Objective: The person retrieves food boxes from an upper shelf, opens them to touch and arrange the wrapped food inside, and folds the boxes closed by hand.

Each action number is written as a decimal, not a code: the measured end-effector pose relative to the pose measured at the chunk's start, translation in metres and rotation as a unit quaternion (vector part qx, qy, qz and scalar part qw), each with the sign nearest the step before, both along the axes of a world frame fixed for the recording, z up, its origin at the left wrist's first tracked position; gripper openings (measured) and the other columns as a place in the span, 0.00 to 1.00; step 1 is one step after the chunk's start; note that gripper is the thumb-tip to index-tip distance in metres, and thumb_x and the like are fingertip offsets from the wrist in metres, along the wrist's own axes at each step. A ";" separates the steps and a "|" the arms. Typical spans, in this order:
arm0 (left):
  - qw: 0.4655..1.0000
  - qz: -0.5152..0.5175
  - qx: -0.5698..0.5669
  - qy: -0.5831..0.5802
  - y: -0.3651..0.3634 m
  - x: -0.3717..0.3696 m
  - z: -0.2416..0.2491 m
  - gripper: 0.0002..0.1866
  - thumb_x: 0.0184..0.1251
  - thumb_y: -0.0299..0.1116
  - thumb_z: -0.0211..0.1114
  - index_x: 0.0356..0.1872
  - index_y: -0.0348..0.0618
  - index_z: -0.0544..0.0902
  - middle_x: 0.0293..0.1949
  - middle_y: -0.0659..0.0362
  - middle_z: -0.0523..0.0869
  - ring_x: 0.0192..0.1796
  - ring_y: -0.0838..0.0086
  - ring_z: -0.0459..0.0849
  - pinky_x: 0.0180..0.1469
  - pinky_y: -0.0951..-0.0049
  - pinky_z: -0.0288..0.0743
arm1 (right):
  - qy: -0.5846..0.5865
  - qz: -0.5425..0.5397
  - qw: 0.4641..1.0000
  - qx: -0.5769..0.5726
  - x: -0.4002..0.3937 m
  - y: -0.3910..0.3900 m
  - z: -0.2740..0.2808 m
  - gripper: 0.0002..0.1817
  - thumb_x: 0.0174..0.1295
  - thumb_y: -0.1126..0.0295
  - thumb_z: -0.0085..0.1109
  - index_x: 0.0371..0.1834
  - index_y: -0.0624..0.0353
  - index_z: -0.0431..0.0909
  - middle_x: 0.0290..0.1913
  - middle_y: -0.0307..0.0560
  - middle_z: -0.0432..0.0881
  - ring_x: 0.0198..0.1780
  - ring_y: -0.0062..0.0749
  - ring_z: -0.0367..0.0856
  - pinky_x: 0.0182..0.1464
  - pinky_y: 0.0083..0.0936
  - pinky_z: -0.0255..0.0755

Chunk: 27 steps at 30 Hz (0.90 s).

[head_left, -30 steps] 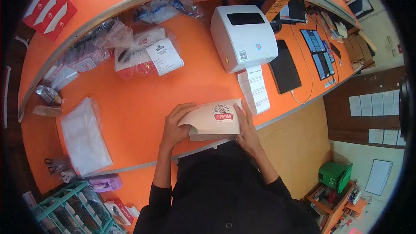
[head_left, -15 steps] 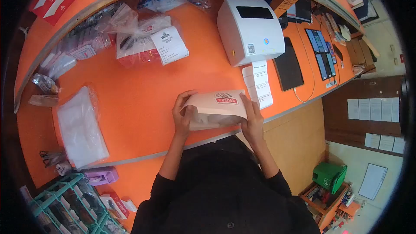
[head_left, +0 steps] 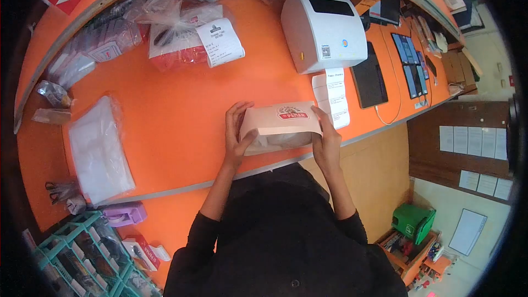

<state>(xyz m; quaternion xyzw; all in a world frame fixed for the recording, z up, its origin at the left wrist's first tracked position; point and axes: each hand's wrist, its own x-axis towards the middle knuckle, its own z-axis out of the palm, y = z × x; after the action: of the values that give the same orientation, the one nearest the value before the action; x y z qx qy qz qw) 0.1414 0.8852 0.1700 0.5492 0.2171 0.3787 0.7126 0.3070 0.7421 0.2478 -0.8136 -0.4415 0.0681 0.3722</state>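
Observation:
Both my hands hold a tan paper bag (head_left: 278,124) with a red round logo, at the near edge of the orange counter (head_left: 176,126). My left hand (head_left: 236,135) grips its left end, fingers curled over the top. My right hand (head_left: 328,143) grips the right end. The bag's mouth faces me and is spread apart, with something pale showing inside.
A white label printer (head_left: 324,27) stands behind the bag with a printed label strip (head_left: 333,96) hanging out. A bagged parcel with a receipt (head_left: 187,44) lies at the back left, a stack of clear plastic bags (head_left: 96,151) at the left. Dark tablets (head_left: 369,80) and phones lie at the right.
The bag has been lifted off the counter and tilted so that its mouth faces me and gapes wider. Both hands kept their grip on its ends.

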 end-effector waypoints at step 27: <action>0.999 0.027 0.007 0.028 -0.013 0.006 -0.005 0.30 0.67 0.37 0.57 0.66 0.37 0.61 0.64 0.49 0.67 0.69 0.61 0.63 0.72 0.61 0.52 | 0.099 0.030 0.988 -0.117 0.013 0.006 0.014 0.23 0.67 0.71 0.52 0.63 0.62 0.60 0.41 0.77 0.79 0.44 0.75 0.77 0.44 0.58 0.68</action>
<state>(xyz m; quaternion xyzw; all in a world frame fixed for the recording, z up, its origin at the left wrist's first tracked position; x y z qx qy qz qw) 0.1476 0.8722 0.1652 0.5583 0.2492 0.3842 0.6918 0.3204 0.7479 0.2619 -0.8269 -0.4159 0.2108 0.3143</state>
